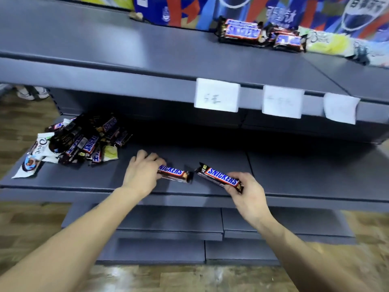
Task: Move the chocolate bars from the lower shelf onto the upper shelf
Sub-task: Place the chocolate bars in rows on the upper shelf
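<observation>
You are looking down at grey shop shelving, both bare forearms reaching forward. Your left hand (145,171) is curled round one end of a Snickers bar (175,173) low over the lower shelf (294,175); whether the bar rests on the shelf or is just clear of it cannot be told. Its long axis runs left to right, the free end pointing right. Your right hand (248,192) pinches the near right end of a second Snickers bar (221,179), which sits near the shelf's front edge and angles away to the far left. The two free ends nearly meet between your hands, just apart.

More chocolate bars lie in a loose pile (88,140) at the far left of the lower shelf, beside a white Dove packet (35,154). Your left hand is much the nearer to that pile.

The upper shelf (105,49) lies above and farther from you. A small group of Snickers bars (259,33) already sits at its far right, in front of a colourful printed box (210,9) and next to a pale wrapped packet (332,44). Three white paper tags (216,94) hang on its front edge.

Both held bars probably need to travel up and away, toward the right; your right hand looks nearer that group, and the shelf's front lip must be cleared.
</observation>
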